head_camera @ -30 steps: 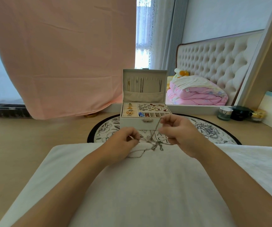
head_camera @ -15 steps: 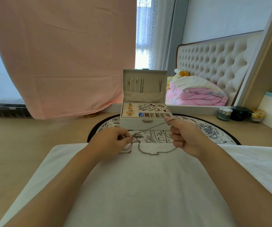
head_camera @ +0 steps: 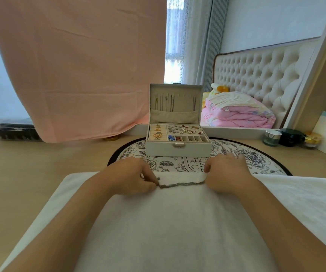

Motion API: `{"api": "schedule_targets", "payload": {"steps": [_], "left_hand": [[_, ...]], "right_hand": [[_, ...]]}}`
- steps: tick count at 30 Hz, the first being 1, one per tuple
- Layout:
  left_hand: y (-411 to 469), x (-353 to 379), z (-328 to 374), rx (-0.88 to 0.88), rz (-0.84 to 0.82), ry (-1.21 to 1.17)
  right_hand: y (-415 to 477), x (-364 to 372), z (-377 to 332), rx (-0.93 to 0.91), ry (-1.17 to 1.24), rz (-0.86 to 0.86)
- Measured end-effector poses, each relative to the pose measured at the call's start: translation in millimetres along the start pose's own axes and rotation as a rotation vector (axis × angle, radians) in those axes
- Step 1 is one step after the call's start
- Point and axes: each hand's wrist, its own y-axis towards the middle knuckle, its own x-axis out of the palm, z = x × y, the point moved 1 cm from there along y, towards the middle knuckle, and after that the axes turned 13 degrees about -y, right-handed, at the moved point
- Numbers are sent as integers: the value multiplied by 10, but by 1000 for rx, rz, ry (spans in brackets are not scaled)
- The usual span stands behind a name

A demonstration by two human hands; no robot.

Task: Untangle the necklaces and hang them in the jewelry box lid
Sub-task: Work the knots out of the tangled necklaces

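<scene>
A necklace [head_camera: 181, 184] is stretched in a shallow curve across the far edge of a white towel [head_camera: 170, 222] on the tabletop [head_camera: 30, 169]. One end is pinched by the closed fingers of the left hand [head_camera: 130, 176], the other by the right hand [head_camera: 226, 173]. Just beyond, a jewelry box [head_camera: 177, 147] is set on a round floral mat [head_camera: 256, 160], its lid [head_camera: 175, 103] raised upright, with several chains seen hung inside.
</scene>
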Motion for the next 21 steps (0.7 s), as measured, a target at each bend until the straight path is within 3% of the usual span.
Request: {"api": "schedule_targets", "payload": {"steps": [3, 6, 10, 14, 17, 19, 21], "left_hand": [[15, 11, -18, 39, -27, 26], [55, 31, -27, 88, 77, 35], [125, 118, -27, 117, 56, 58], [150, 173, -30, 144, 41, 28], [128, 163, -19, 100, 153, -166], [119, 187, 0, 70, 204, -416], [116, 236, 57, 85, 192, -665]], "right_hand": [[0, -4, -172, -223, 234, 121], [-19, 53, -365, -393, 596, 200], [-3, 100, -510, -501, 562, 239], [4, 107, -491, -455, 694, 208], [4, 88, -438, -389, 1036, 108], [4, 68, -404, -361, 1320, 8], [-10, 37, -394, -366, 1425, -43]]}}
